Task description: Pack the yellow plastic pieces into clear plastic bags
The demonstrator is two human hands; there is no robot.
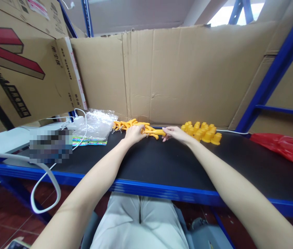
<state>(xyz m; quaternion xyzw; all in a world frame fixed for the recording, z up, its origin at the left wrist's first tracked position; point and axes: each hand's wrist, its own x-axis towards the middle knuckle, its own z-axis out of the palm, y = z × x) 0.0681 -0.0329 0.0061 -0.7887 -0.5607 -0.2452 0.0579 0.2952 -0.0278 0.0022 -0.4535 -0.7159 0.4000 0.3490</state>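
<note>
On the black shelf top (162, 162) lies a heap of long yellow plastic pieces (128, 124) with small metal chains at its left end. My left hand (134, 134) is curled over one of these pieces at the heap's right side. My right hand (174, 133) pinches the other end of the same yellow piece (157, 132), fingers closed on it. Just right of that hand stands a cluster of several short yellow cup-shaped parts (201, 131).
Cardboard sheets (175, 76) wall off the back and left. A clear plastic bag (98, 124), a white charger with cable (77, 121) and a blurred patch sit at the left. A red plastic bag (281, 147) lies at the right. Blue shelf rails frame the front edge.
</note>
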